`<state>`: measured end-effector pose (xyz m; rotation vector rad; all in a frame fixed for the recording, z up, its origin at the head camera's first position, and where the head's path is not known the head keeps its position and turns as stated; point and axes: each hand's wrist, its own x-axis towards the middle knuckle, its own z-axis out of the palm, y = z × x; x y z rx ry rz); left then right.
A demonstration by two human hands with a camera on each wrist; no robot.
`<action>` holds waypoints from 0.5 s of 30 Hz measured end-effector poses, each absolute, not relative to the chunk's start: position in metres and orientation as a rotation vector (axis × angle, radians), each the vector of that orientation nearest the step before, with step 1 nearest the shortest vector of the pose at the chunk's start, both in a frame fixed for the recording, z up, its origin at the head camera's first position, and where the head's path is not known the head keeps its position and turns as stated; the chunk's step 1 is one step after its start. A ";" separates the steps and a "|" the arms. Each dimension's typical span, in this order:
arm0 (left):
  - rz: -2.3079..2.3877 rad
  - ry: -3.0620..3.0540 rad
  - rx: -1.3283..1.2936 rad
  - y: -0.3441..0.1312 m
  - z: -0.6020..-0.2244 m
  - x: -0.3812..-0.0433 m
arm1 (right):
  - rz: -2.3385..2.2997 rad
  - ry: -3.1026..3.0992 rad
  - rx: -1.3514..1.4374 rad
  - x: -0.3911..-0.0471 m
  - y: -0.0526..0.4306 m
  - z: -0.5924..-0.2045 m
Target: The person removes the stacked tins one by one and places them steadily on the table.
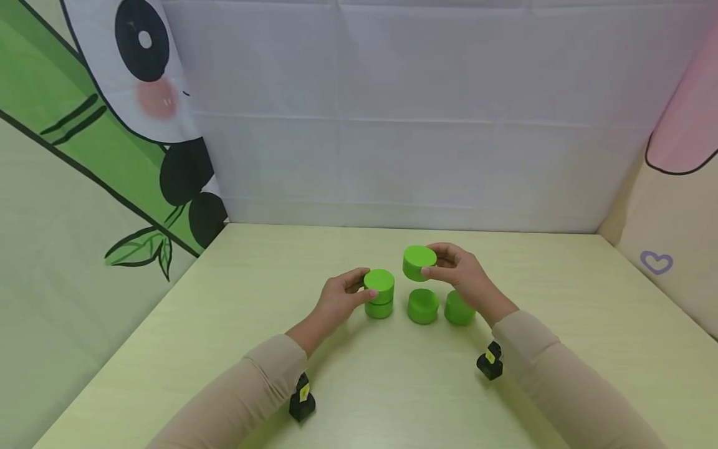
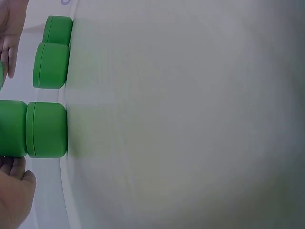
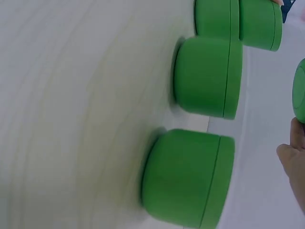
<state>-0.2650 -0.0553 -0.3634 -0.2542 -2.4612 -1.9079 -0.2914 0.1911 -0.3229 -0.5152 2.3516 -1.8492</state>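
Note:
My left hand (image 1: 338, 300) grips the upper green round container (image 1: 379, 284), thumb in front and fingers behind. That container sits on a lower green container (image 1: 379, 310), the two stacked upright. Higher up, my right hand (image 1: 464, 277) pinches another green container (image 1: 417, 263) at its right side, clear of the table. Below it stands a single container (image 1: 423, 307). A further one (image 1: 459, 309) stands to the right, partly covered by the right wrist. In the right wrist view the underside of the lifted container (image 3: 299, 93) shows at the edge.
Everything stands on a pale wooden table (image 1: 196, 349). A white cloth (image 1: 415, 125) hangs behind its back edge, with printed panels at both sides. A small black device (image 1: 303, 402) sits at the left wrist, and a similar black device (image 1: 490, 362) at the right.

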 end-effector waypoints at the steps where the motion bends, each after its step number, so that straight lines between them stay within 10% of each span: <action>1: -1.906 -2.464 -0.252 -0.055 -0.363 -0.265 | -1.840 2.364 -0.511 -0.291 0.194 -0.324; 15: -1.902 -2.469 -0.258 -0.053 -0.363 -0.264 | -1.858 2.405 -0.492 -0.287 0.222 -0.328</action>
